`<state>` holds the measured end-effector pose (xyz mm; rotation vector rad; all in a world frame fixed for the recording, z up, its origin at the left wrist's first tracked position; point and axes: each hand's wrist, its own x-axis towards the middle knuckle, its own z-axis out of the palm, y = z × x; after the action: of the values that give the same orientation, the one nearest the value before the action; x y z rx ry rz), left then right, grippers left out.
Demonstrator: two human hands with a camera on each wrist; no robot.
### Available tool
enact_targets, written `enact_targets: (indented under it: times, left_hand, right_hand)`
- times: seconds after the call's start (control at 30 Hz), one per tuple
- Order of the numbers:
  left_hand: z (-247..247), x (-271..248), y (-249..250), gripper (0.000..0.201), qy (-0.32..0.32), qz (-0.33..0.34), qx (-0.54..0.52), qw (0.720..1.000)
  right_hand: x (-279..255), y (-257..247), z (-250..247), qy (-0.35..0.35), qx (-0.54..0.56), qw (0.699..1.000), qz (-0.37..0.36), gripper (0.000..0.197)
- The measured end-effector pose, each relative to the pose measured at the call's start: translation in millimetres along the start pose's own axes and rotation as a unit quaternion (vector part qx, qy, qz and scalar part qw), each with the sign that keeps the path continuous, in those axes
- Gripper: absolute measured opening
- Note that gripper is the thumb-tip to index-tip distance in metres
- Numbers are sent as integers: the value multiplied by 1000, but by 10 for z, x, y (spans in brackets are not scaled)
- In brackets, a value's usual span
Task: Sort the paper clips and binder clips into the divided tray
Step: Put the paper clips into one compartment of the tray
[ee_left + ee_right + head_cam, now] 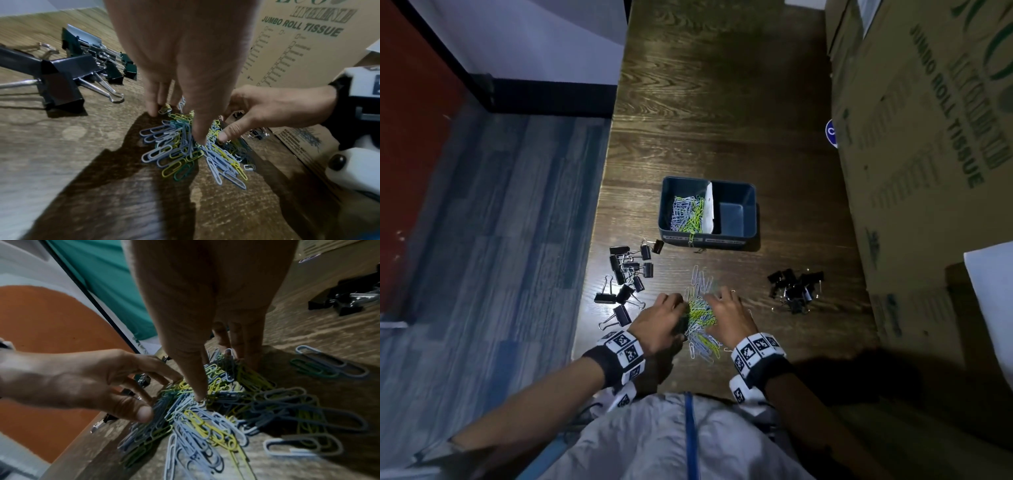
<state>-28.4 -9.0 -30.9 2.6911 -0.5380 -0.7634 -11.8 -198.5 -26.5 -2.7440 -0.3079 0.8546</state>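
Observation:
A heap of blue, yellow and green paper clips (700,320) (185,154) (205,418) lies on the wooden table near me. My left hand (671,306) (176,126) and right hand (722,303) (218,376) flank it, fingertips and thumbs pressed down into its edges, lifting nothing. The dark divided tray (751,192) stands farther back. Its left compartment holds paper clips (686,212), and its right compartment looks empty. Large black binder clips (628,274) (61,78) lie left of the heap, small ones (796,289) (345,300) to its right.
A tall cardboard box (928,137) walls off the right side of the table. The table's left edge (592,274) runs just beside the large binder clips. A few loose paper clips (702,279) lie between the heap and the tray.

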Motion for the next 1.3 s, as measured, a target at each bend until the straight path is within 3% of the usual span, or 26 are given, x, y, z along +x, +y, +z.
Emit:
enact_targets:
  times: [0.1,0.2,0.33,0.43,0.7,0.8,0.87,1.0,1.3]
  left_hand:
    - [2,-40,-9,66,5,17,-22,1000]
    - [-25,-113,-78,69,17,-41,-18,999]
    - [-17,-167,-144,78,-58,-124,-55,989]
    - [11,-96,-60,78,-66,-113,-68,989]
    - [17,66,123,54,25,-47,-65,997]
    - [23,48,81,69,47,-52,-44,997]
    - [40,53,74,82,31,-38,-29,998]
    - [49,133,88,64,30,-20,-5,999]
    - [-205,191,-21,21,92,-28,-111,989]
  right_hand:
    - [-22,34,-2,4,47,999,-13,72]
    - [-93,155,-88,35,55,997,46,74]
    - [-211,299,-146,-52,55,989,126,99]
    - [-235,251,-81,-68,56,989,122,96]
    - [-97,-18,32,20,66,997,47,80]
    - [-63,-15,-4,44,48,994,85,88]
    - [-51,-35,-1,27,36,997,67,91]
    - [-53,-104,-2,46,22,999,17,63]
    - [48,-21,-305,41,106,992,47,31]
